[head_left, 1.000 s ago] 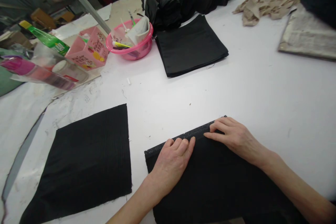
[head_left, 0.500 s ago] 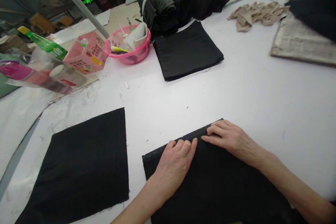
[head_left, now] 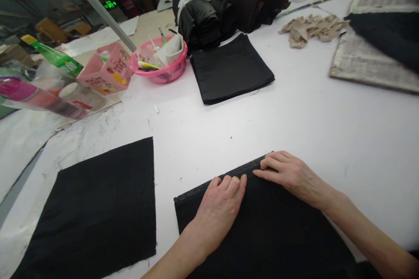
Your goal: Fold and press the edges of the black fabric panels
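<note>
A black fabric piece lies in front of me on the white table. Along its far edge runs a narrow folded strip with a speckled grey surface. My left hand is closed on the cloth just below this strip, its fingers bent and pressed together. Closer to the right corner, my right hand has curled fingers on the strip and its thumb resting on the cloth. The fingertips hide part of the edge. To the left, a second black fabric piece lies flat, apart from the first.
Beyond my hands is a stack of black fabric, with dark fabric rolls behind it. A pink basin of small tools and a pink box stand at left. A beige cloth and a padded board lie right.
The view has shifted slightly. Both hands stay on the strip in nearly the same place, the right one a touch nearer the fabric's right corner.
</note>
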The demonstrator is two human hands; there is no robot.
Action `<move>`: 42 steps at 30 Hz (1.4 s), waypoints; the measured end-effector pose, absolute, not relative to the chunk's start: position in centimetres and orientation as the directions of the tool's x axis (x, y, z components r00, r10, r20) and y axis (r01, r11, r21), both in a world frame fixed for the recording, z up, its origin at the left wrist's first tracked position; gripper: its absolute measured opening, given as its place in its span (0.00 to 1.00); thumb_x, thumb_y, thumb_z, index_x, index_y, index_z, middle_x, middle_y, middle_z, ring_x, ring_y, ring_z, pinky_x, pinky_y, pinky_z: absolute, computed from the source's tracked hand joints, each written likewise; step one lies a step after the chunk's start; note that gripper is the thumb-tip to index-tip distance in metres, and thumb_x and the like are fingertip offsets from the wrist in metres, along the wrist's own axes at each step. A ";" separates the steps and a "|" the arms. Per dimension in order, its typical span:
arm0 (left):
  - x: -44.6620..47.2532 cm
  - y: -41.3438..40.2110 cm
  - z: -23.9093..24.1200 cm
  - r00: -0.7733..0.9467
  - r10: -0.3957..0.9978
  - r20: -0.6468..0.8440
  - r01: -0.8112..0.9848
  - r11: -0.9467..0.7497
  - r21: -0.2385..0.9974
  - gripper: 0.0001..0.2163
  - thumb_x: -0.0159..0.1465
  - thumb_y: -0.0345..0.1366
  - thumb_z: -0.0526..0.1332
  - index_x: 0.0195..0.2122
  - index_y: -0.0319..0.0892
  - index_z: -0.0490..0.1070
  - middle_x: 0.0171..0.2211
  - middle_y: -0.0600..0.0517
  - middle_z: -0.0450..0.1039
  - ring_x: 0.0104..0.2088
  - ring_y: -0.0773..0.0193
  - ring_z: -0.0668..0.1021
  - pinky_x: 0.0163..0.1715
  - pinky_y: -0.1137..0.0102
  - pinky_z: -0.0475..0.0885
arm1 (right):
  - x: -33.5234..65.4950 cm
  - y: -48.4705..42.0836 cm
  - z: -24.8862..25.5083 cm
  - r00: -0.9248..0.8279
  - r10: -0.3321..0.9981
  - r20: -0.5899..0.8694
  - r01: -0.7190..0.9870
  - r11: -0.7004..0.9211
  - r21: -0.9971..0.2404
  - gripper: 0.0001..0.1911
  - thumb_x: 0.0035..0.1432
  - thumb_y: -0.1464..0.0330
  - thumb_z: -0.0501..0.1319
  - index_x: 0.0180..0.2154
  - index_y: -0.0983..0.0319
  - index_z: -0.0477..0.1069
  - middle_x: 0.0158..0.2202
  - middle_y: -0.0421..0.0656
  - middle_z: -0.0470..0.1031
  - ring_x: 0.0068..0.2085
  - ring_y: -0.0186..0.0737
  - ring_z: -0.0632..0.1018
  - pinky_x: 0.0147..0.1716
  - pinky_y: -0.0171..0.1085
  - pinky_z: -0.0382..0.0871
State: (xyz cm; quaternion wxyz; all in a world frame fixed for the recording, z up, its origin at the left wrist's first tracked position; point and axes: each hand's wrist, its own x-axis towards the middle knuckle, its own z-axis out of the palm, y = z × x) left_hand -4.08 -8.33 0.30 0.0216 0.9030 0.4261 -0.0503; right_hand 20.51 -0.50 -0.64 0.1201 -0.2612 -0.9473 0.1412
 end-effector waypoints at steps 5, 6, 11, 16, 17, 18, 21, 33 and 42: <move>-3.7 -8.0 0.3 0.631 0.770 -0.097 0.773 -0.634 0.002 0.25 0.66 0.23 0.51 0.65 0.35 0.52 0.40 0.48 0.65 0.39 0.60 0.68 0.37 0.65 0.68 | 21.3 -0.5 -0.4 -0.818 0.547 0.181 0.475 0.818 -0.325 0.14 0.71 0.72 0.50 0.52 0.58 0.70 0.42 0.45 0.69 0.44 0.41 0.69 0.45 0.43 0.63; -3.6 -8.0 0.2 0.630 0.771 -0.095 0.775 -0.632 0.009 0.25 0.66 0.24 0.52 0.65 0.35 0.52 0.40 0.48 0.65 0.39 0.60 0.68 0.38 0.64 0.68 | 21.3 -0.5 -0.4 -0.815 0.549 0.186 0.475 0.816 -0.328 0.14 0.71 0.72 0.50 0.51 0.58 0.71 0.42 0.45 0.70 0.44 0.41 0.69 0.45 0.43 0.64; -2.9 -7.8 -0.1 0.633 0.769 -0.089 0.773 -0.634 0.027 0.25 0.65 0.23 0.53 0.64 0.33 0.53 0.42 0.47 0.65 0.39 0.61 0.68 0.39 0.65 0.68 | 21.5 -0.6 -0.3 -0.806 0.563 0.182 0.489 0.807 -0.331 0.15 0.70 0.73 0.51 0.53 0.58 0.70 0.43 0.45 0.70 0.47 0.42 0.69 0.46 0.43 0.63; -2.5 -7.6 0.1 0.629 0.772 -0.091 0.777 -0.629 0.030 0.26 0.66 0.25 0.53 0.65 0.35 0.52 0.41 0.48 0.65 0.38 0.60 0.68 0.37 0.64 0.68 | 22.0 -0.6 -0.4 -0.800 0.575 0.171 0.506 0.801 -0.321 0.14 0.71 0.72 0.50 0.52 0.58 0.70 0.43 0.45 0.69 0.47 0.42 0.69 0.46 0.43 0.63; -2.4 -7.5 0.2 0.625 0.775 -0.091 0.780 -0.625 0.033 0.26 0.66 0.25 0.53 0.65 0.35 0.52 0.41 0.48 0.65 0.39 0.60 0.68 0.38 0.64 0.68 | 22.1 -0.6 -0.4 -0.796 0.579 0.174 0.511 0.798 -0.318 0.14 0.71 0.72 0.50 0.52 0.58 0.70 0.43 0.45 0.69 0.46 0.41 0.69 0.46 0.43 0.63; -2.3 -7.5 0.2 0.624 0.776 -0.089 0.781 -0.624 0.036 0.26 0.66 0.25 0.53 0.65 0.36 0.51 0.41 0.48 0.65 0.39 0.60 0.68 0.37 0.64 0.68 | 22.2 -0.6 -0.5 -0.792 0.584 0.180 0.515 0.796 -0.316 0.14 0.71 0.72 0.50 0.52 0.58 0.70 0.43 0.45 0.69 0.46 0.41 0.69 0.46 0.43 0.63; -2.0 -7.3 0.2 0.632 0.770 -0.088 0.775 -0.631 0.043 0.26 0.66 0.25 0.53 0.65 0.35 0.51 0.40 0.49 0.64 0.38 0.60 0.68 0.37 0.64 0.68 | 22.4 -0.6 -0.6 -0.773 0.601 0.203 0.529 0.787 -0.317 0.14 0.71 0.72 0.51 0.51 0.58 0.71 0.43 0.45 0.70 0.45 0.41 0.69 0.45 0.43 0.63; -1.0 -6.8 0.2 0.648 0.757 -0.083 0.761 -0.648 0.024 0.25 0.67 0.26 0.53 0.64 0.34 0.51 0.41 0.47 0.64 0.39 0.61 0.69 0.38 0.65 0.67 | 23.0 -0.8 -1.2 -0.713 0.660 0.238 0.557 0.739 -0.380 0.15 0.69 0.74 0.51 0.52 0.56 0.71 0.43 0.45 0.70 0.43 0.41 0.71 0.44 0.42 0.66; 0.0 -6.4 0.4 0.651 0.758 -0.030 0.759 -0.650 0.039 0.22 0.67 0.25 0.51 0.62 0.33 0.55 0.42 0.47 0.65 0.39 0.61 0.69 0.37 0.66 0.68 | 23.3 -0.8 -1.1 -0.711 0.665 0.232 0.566 0.735 -0.374 0.15 0.70 0.74 0.51 0.52 0.58 0.70 0.43 0.46 0.68 0.45 0.41 0.69 0.45 0.44 0.65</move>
